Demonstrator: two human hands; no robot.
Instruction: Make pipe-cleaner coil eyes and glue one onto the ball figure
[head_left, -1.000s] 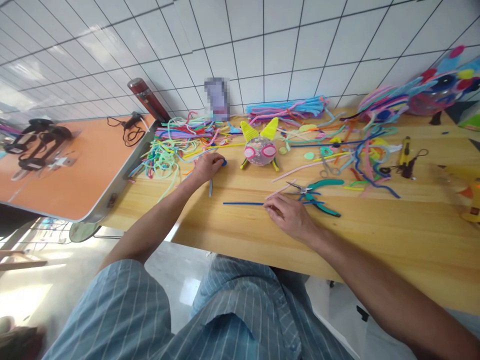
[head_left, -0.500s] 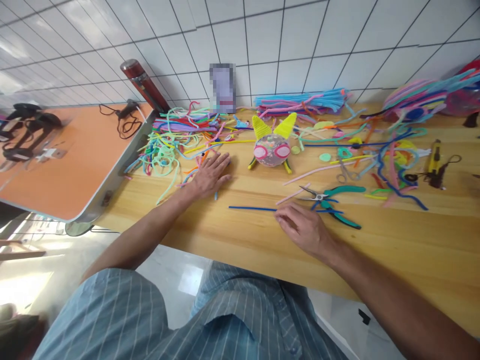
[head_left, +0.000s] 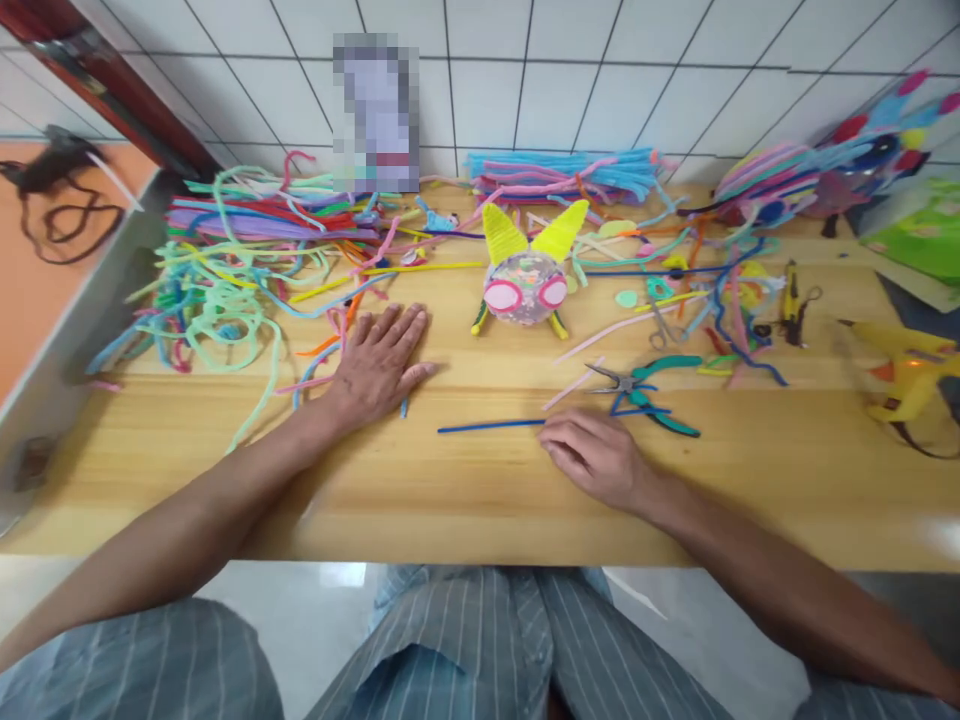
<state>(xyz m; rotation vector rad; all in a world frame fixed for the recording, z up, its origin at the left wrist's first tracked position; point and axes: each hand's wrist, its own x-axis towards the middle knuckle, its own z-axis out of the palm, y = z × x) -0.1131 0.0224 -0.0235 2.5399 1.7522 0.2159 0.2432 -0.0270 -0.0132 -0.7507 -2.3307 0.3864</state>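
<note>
My left hand (head_left: pixel 379 370) lies flat on the wooden table, fingers spread, partly covering a few loose pipe cleaners. A straight dark blue pipe cleaner (head_left: pixel 487 426) runs leftward along the tabletop from my right hand (head_left: pixel 589 455), whose fingers are closed on its right end. Just right of that hand rest teal-handled pliers (head_left: pixel 667 365) with their jaws apart, a bent blue piece lying across them. Behind both hands stands a clear round figure (head_left: pixel 525 285) with yellow ears, pink-rimmed eyes and small dark-and-yellow legs.
Tangled pipe cleaners (head_left: pixel 232 320) heap up at the left. A blue and pink bundle (head_left: pixel 570 180) lies along the tiled wall, near a pixelated upright object (head_left: pixel 379 115). Scissors (head_left: pixel 664 325), a yellow cutter (head_left: pixel 791 305) and a yellow glue gun (head_left: pixel 911 375) are at the right.
My view has swung to the right and closer, bringing the glue gun and a green packet into sight. Both hands keep about the same places on the table.
</note>
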